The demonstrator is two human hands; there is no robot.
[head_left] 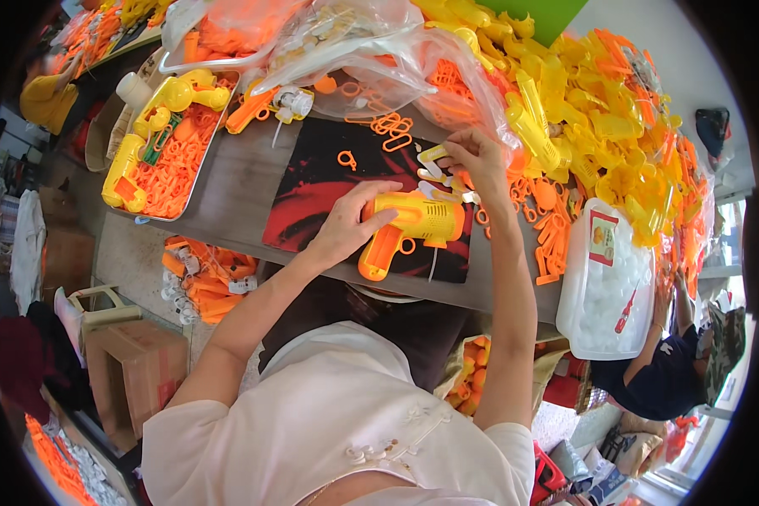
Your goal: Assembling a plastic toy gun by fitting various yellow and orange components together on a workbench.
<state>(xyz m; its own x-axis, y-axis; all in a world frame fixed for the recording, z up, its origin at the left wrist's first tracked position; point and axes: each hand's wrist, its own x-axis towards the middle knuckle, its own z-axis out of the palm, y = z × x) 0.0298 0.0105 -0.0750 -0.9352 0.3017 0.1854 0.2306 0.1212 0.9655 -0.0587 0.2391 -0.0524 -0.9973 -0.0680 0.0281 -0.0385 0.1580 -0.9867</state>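
My left hand is wrapped round the back of a yellow plastic toy gun body, which lies over the mat's front part with its handle toward me. An orange ring shows beside the handle, and a thin pale strip hangs below the barrel. Above the barrel, my right hand is closed in a pinch, its fingertips on a small pale yellow part. Several small white pieces lie just under those fingers, by the toy's upper edge. The palm side of my right hand is hidden.
The black and red mat holds orange rings. A metal tray of orange parts stands left. Clear bags and a yellow heap fill the far side. A white tub stands right, near another person's arm.
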